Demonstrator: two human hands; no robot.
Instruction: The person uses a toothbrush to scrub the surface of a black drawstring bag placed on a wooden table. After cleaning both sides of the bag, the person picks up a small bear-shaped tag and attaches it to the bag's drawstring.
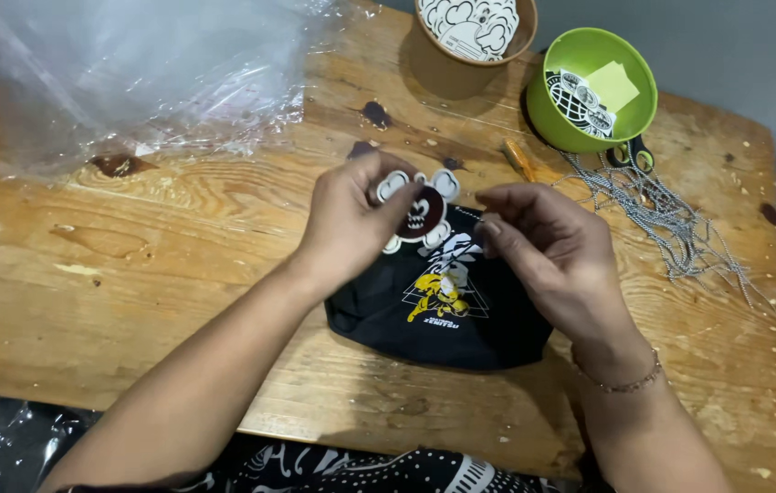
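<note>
Clear crinkled plastic sheet [123, 73] lies far left on the worn wooden bench [132, 274]. Left hand [347, 224], grip clamped on a flat white-and-brown cartoon charm [420, 212], holds it raised above a black fabric pouch with a yellow print [443, 310], likely for access. Right hand [552, 246]: fingers pinched together just beside the charm, apparently on a thin chain, too fine to confirm. Brown cup of white cutouts [477, 27], then a green bowl [592, 91], then loose ball chains [671, 228] on the right.

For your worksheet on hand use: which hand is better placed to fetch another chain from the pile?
Probably the right hand: the chain pile lies on its side, and the left hand is holding the flat charm.
</note>
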